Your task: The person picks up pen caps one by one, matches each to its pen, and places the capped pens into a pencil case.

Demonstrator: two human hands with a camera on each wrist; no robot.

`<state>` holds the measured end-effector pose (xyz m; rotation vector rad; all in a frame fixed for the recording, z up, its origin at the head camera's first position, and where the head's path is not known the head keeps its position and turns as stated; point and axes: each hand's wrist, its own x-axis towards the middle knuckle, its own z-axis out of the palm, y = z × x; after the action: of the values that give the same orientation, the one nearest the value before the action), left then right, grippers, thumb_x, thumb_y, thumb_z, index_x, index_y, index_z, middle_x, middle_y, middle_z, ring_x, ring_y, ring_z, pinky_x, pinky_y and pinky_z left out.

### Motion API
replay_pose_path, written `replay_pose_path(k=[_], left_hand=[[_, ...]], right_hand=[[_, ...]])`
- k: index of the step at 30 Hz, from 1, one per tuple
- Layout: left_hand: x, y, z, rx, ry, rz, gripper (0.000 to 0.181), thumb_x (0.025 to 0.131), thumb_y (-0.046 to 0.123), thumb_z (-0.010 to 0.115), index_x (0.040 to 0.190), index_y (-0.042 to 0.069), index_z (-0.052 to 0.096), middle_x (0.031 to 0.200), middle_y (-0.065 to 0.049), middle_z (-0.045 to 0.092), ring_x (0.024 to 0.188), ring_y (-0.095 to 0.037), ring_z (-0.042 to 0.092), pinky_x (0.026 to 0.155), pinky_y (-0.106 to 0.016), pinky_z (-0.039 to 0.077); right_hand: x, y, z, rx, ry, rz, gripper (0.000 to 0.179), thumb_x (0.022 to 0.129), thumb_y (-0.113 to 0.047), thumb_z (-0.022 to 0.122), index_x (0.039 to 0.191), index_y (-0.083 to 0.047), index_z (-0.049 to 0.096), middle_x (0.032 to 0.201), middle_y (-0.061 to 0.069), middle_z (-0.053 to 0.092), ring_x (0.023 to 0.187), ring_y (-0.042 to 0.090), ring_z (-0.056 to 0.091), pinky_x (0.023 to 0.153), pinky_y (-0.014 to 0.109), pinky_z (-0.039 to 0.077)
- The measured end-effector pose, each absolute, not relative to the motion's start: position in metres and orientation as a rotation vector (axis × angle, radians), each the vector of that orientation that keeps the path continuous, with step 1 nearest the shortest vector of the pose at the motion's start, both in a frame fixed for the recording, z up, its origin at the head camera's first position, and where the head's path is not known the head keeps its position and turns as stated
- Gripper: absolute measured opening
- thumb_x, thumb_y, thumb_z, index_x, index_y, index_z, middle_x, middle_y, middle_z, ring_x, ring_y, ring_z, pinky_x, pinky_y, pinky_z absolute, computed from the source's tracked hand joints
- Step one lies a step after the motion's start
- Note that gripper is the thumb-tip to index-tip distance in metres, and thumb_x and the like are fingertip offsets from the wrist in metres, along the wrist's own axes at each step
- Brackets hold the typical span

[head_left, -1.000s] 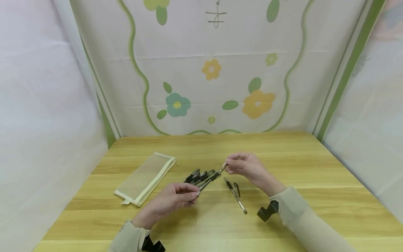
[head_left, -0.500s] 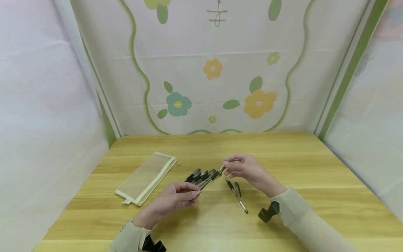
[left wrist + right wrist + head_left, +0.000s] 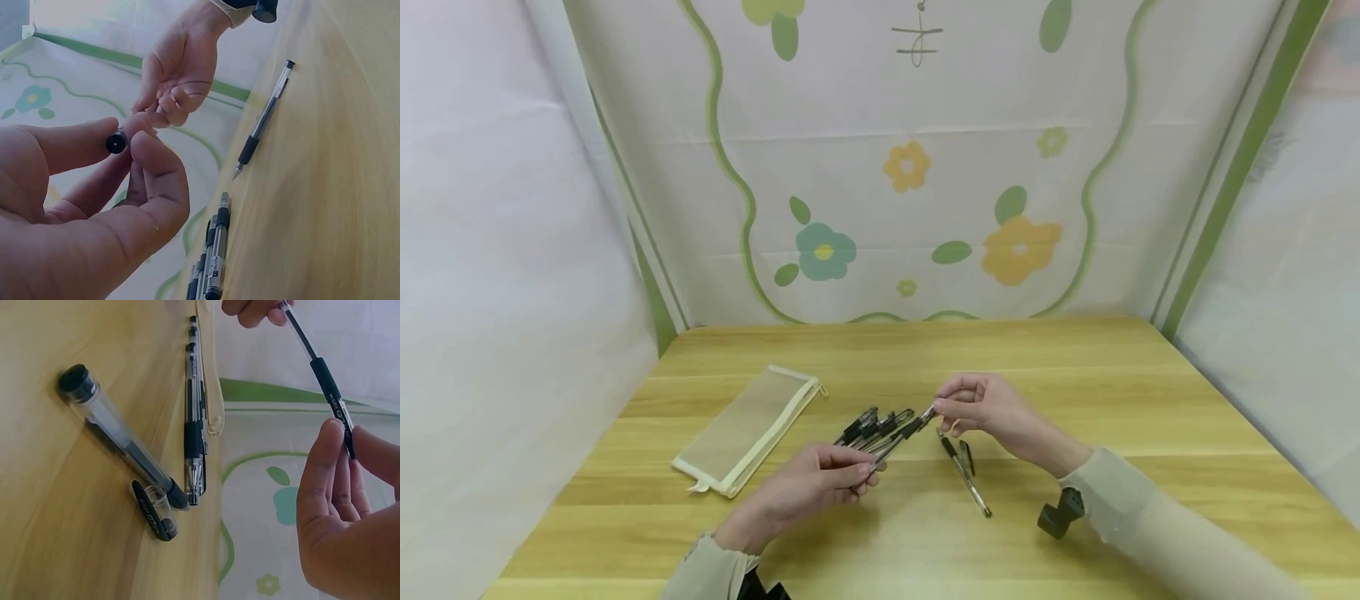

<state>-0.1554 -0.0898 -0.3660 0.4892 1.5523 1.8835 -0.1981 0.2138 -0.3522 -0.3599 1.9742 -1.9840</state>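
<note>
My left hand (image 3: 808, 490) pinches the rear end of a clear gel pen with a black grip (image 3: 895, 445), held slanted above the table. At its other end my right hand (image 3: 996, 418) pinches the pen cap (image 3: 341, 414), whose black clip lies along the pen; the cap sits over the tip in the right wrist view. In the left wrist view the held pen's black end plug (image 3: 115, 142) shows between thumb and finger. Below the right hand lies an uncapped pen (image 3: 966, 479), with a loose cap (image 3: 155, 512) beside it.
Several capped pens (image 3: 867, 430) lie bunched on the wooden table (image 3: 1060, 358), just beyond my left hand. A flat mesh zip pouch (image 3: 747, 427) with cream edges lies to their left. Patterned cloth walls (image 3: 850, 100) stand at the back and both sides.
The right hand has brought the cap down and left over the pen's tip; a second ago the metal tip showed bare at the cap. The left hand keeps its pinch, dipping slightly.
</note>
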Motion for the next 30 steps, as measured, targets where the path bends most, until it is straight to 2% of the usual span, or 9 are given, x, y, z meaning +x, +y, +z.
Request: replay_pose_path(k=[3,9,12,19,26,30], left_hand=[[-0.156,-0.089,-0.366,0.472,1.570,1.883,0.033,0.098,0.007,0.061,0.121,-0.016,0.059,0.105,-0.018,0.067,0.084,-0.014,0.059,0.073,-0.023,0.051],[-0.159,-0.083,-0.364,0.476,1.612,1.877,0.030,0.098,0.006,0.060,0.120,-0.015,0.061,0.109,-0.024,0.065,0.086,-0.015,0.060,0.073,-0.023,0.051],[-0.158,-0.079,-0.363,0.474,1.654,1.876,0.028,0.098,0.005,0.060,0.118,-0.014,0.062,0.109,-0.024,0.065,0.087,-0.016,0.060,0.075,-0.024,0.051],[-0.156,-0.072,-0.362,0.454,1.796,1.873,0.024,0.097,0.004,0.061,0.113,-0.013,0.066,0.108,-0.022,0.067,0.086,-0.018,0.060,0.076,-0.027,0.051],[-0.152,-0.069,-0.360,0.494,1.898,1.863,0.021,0.095,0.004,0.063,0.109,-0.010,0.069,0.106,-0.023,0.068,0.082,-0.016,0.061,0.074,-0.026,0.052],[-0.150,-0.068,-0.359,0.497,1.912,1.876,0.021,0.095,0.003,0.064,0.109,-0.011,0.069,0.106,-0.024,0.068,0.089,-0.021,0.065,0.079,-0.027,0.054]], right_hand=[[-0.197,0.213,-0.350,-0.336,1.995,-1.967,0.037,0.087,-0.014,0.077,0.112,0.007,0.060,0.105,0.028,0.066,0.086,0.039,0.066,0.080,0.048,0.055],[-0.194,0.221,-0.355,-0.280,1.966,-1.989,0.036,0.087,-0.012,0.076,0.113,0.010,0.061,0.101,0.022,0.068,0.077,0.023,0.065,0.078,0.039,0.056],[-0.193,0.225,-0.356,-0.289,1.976,-1.992,0.033,0.086,-0.011,0.076,0.110,0.009,0.063,0.099,0.019,0.070,0.074,0.019,0.064,0.075,0.036,0.056],[-0.194,0.229,-0.351,-0.370,2.010,-1.982,0.025,0.084,-0.010,0.078,0.102,0.003,0.068,0.096,0.019,0.070,0.072,0.019,0.063,0.073,0.035,0.056],[-0.196,0.229,-0.350,-0.407,1.976,-1.986,0.020,0.084,-0.006,0.078,0.099,0.004,0.068,0.093,0.019,0.070,0.071,0.019,0.063,0.070,0.033,0.056],[-0.196,0.228,-0.354,-0.411,1.992,-1.978,0.020,0.084,-0.005,0.078,0.098,0.005,0.069,0.093,0.020,0.069,0.071,0.020,0.063,0.071,0.035,0.056]])
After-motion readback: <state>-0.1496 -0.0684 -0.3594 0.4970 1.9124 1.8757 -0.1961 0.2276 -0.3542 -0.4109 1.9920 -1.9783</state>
